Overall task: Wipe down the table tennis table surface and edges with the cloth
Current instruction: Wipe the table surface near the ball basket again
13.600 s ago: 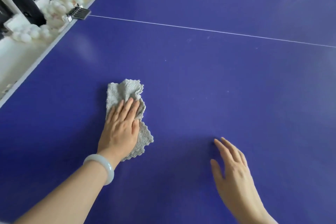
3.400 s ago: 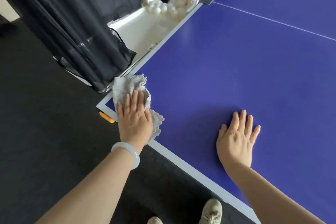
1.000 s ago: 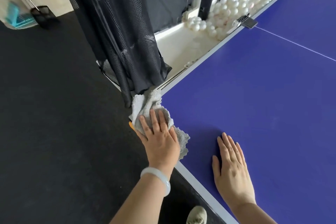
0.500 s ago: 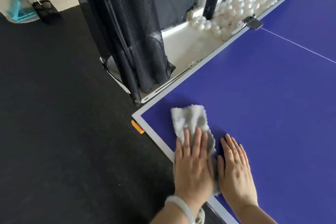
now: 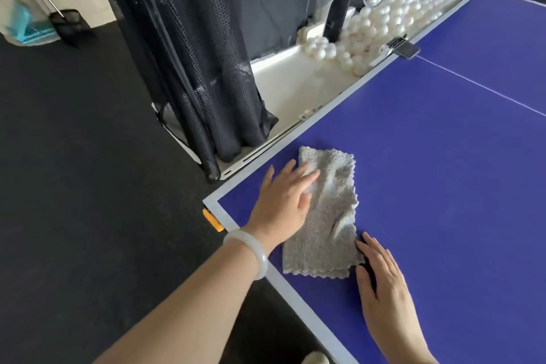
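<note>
- A black mesh wastebasket (image 5: 69,25) stands on the dark floor (image 5: 74,186), well apart from the blue, white-bordered table (image 5: 443,186).
- Black mesh netting (image 5: 192,68) hangs in folds beside the table's left edge. Its foot rests in the near end of a long white plastic tray (image 5: 289,83) that runs along that edge.
- An orange plastic guard (image 5: 212,217) sits under the table's near-left corner.
- The left hand (image 5: 283,204), with a pale smooth bangle (image 5: 251,251) on its wrist, lies palm down. Its fingers are straight and spread, pressing on the left part of the cloth and curled round nothing.
- The grey fluffy cloth (image 5: 328,216) with scalloped edges lies spread flat on the table top, just inside the near-left corner. Its near end is just beside the white border of the near edge.
- Many white balls (image 5: 369,26) are heaped in the far part of the tray.
- The right hand (image 5: 381,284) rests flat on the table close to the near edge. It is relaxed, with straight fingers, and its fingertips touch the cloth's near-right corner.
- A dark metal clip (image 5: 401,47) grips the left edge where a thin white line (image 5: 487,89) crosses the top.
</note>
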A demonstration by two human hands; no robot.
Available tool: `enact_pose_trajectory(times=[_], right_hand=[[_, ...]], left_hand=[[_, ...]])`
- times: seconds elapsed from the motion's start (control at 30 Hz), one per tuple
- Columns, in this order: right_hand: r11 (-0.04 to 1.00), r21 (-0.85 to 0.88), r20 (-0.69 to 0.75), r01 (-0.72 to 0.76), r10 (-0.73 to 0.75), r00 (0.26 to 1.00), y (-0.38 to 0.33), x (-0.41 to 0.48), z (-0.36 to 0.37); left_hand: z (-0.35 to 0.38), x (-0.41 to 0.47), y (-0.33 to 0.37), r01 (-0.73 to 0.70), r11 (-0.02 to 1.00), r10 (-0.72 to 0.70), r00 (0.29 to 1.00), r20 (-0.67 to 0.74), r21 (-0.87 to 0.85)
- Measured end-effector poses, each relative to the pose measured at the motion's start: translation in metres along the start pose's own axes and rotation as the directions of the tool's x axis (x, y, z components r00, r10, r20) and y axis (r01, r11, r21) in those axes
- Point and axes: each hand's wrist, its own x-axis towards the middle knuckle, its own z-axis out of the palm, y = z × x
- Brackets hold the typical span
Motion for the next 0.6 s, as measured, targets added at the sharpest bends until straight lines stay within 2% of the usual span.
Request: enact_pose_trajectory(times=[0.07, 0.1, 0.17, 0.2, 0.27, 0.33, 0.37, 0.4, 0.47, 0.53, 0.6], right_hand=[[0.997, -0.056, -0.119, 0.048, -0.055, 0.991, -0.014, 0.013, 0.002], [0.99, -0.089, -0.156, 0.106, -0.119, 0.981, -0.025, 0.025, 0.006], [0.974, -0.127, -0.073, 0.187, -0.197, 0.978, -0.05, 0.054, 0.019], [0.97, -0.146, 0.015, 0.192, -0.192, 0.981, -0.06, 0.071, 0.027], [0.962, -0.249, 0.137, 0.113, -0.08, 0.987, -0.072, 0.104, 0.044], [0.931, -0.364, 0.165, 0.039, 0.024, 0.986, -0.071, 0.124, 0.059], [0.926, -0.377, 0.166, 0.038, 0.027, 0.986, -0.069, 0.128, 0.065], [0.925, -0.372, 0.176, 0.074, -0.008, 0.984, -0.067, 0.128, 0.07], [0.902, -0.349, 0.22, 0.253, -0.184, 0.958, -0.062, 0.118, 0.076], [0.847, -0.33, 0.277, 0.416, -0.334, 0.901, -0.055, 0.112, 0.079], [0.807, -0.292, 0.354, 0.513, -0.408, 0.842, -0.051, 0.129, 0.076]], left_hand=[[-0.003, -0.01, -0.028, 0.071, 0.973, -0.071, 0.997, -0.008, 0.219], [-0.003, -0.011, -0.039, 0.113, 0.954, -0.116, 0.993, -0.007, 0.276], [-0.004, -0.006, -0.052, 0.175, 0.94, -0.175, 0.984, -0.027, 0.293], [-0.004, -0.002, -0.057, 0.184, 0.941, -0.18, 0.983, -0.038, 0.283], [-0.002, 0.003, -0.061, 0.173, 0.946, -0.166, 0.985, -0.049, 0.272], [0.0, 0.003, -0.063, 0.176, 0.945, -0.167, 0.984, -0.058, 0.275], [0.001, 0.002, -0.063, 0.183, 0.943, -0.172, 0.983, -0.065, 0.277], [0.003, 0.002, -0.063, 0.189, 0.942, -0.177, 0.982, -0.068, 0.279], [0.005, 0.002, -0.062, 0.197, 0.944, -0.187, 0.98, -0.063, 0.266], [0.002, 0.002, -0.061, 0.202, 0.949, -0.193, 0.979, -0.062, 0.244], [-0.001, 0.004, -0.061, 0.207, 0.95, -0.197, 0.978, -0.066, 0.232]])
